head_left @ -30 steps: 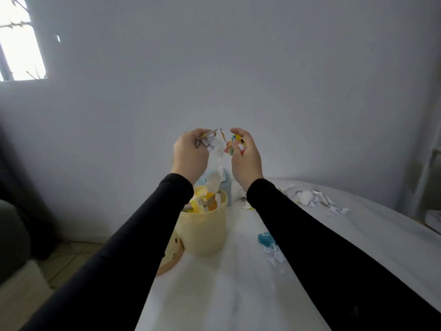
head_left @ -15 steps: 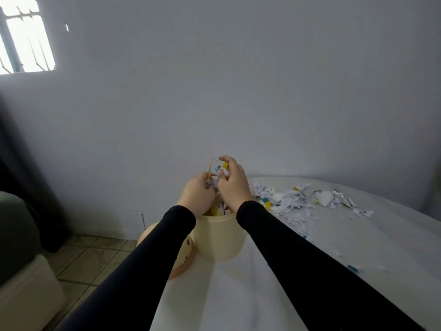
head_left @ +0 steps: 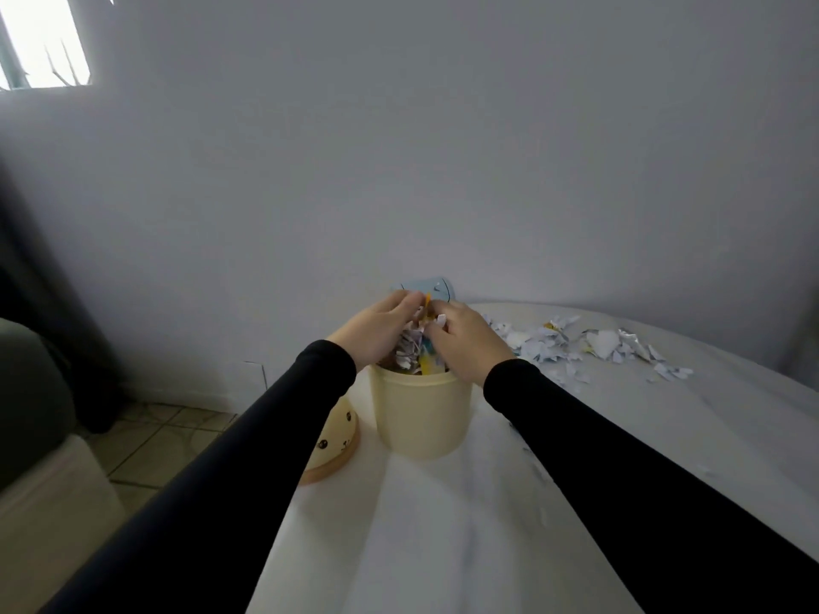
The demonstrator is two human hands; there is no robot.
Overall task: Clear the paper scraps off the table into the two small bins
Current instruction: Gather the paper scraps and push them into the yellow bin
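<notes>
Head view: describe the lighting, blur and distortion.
Head view: dim and flat, lit from the blown-out bright window at top left; wide-angle lens bows the round white table; both hands, left hand and right hand, and the torn paper scraps over the cream cylindrical bin are slightly soft.

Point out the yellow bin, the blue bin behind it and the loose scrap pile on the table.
yellow bin (head_left: 421,418): head view, front wall.
blue bin (head_left: 438,289): head view, visible top edge.
scrap pile (head_left: 549,343): head view, middle of heap.
</notes>
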